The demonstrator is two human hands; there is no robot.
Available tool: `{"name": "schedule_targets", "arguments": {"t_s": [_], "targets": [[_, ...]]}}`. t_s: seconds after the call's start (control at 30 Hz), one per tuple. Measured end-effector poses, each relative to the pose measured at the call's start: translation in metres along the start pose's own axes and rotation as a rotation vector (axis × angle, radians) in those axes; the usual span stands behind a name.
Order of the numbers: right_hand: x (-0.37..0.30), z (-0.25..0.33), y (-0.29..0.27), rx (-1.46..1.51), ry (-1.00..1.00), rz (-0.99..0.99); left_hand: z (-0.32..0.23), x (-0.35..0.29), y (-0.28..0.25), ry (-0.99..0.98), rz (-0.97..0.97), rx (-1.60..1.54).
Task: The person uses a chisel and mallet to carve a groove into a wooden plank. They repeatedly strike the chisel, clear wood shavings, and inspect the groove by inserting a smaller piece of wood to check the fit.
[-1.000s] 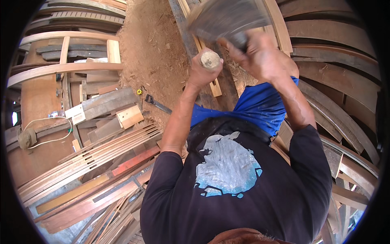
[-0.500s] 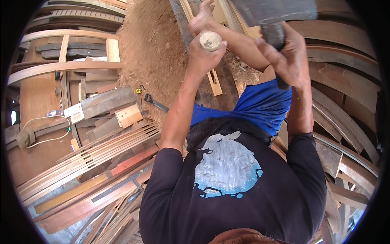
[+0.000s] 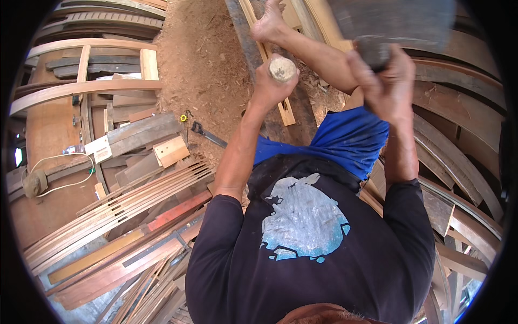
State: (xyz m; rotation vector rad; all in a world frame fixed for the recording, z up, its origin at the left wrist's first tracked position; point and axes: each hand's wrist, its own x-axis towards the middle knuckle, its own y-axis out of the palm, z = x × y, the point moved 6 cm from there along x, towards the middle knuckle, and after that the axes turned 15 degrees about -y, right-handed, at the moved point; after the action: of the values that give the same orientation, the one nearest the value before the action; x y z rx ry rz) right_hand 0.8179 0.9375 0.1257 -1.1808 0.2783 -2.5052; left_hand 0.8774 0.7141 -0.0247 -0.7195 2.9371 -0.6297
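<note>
My left hand is closed round an upright chisel; only the pale round butt of its wooden handle shows, and the blade is hidden below my fist. Under that hand lies a narrow light wooden strip with a slot cut in it, on a dark board. On the right, my right hand grips the dark handle of a mallet. Its broad grey head is raised, blurred by motion and partly cut off by the upper edge of the picture. The mallet and the chisel are apart.
My bare leg stretches along the work, the foot on the strip. Sawdust and shavings cover the floor. A handsaw lies left of my forearm. Stacked timber fills the left; curved boards rise close on the right.
My right hand and the mallet have shifted slightly right, and the mallet head is more blurred. My left hand with the chisel has come a little nearer my body.
</note>
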Motion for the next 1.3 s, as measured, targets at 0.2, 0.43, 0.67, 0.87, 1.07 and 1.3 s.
{"name": "schedule_targets", "arguments": {"t_s": [0.2, 0.43, 0.67, 0.87, 1.07, 1.3], "targets": [[-0.027, -0.052, 0.056, -0.333, 0.065, 0.650, 0.007, -0.011, 0.006, -0.020, -0.020, -0.153], [0.015, 0.018, 0.037, 0.076, -0.026, 0.063, 0.018, -0.017, -0.007, -0.092, 0.067, -0.112], [-0.013, -0.031, 0.078, -0.283, -0.075, 0.740, 0.009, -0.019, -0.002, 0.052, -0.009, -0.117], [0.030, 0.034, 0.050, 0.069, -0.154, 0.138, 0.041, 0.005, -0.007, -0.130, 0.094, -0.093], [-0.022, -0.055, 0.074, -0.387, -0.033, 0.729, 0.040, -0.005, 0.010, -0.055, 0.133, -0.127], [-0.017, -0.024, 0.048, 0.110, 0.231, 0.334, 0.044, -0.008, -0.005, -0.081, -0.049, -0.205]]}}
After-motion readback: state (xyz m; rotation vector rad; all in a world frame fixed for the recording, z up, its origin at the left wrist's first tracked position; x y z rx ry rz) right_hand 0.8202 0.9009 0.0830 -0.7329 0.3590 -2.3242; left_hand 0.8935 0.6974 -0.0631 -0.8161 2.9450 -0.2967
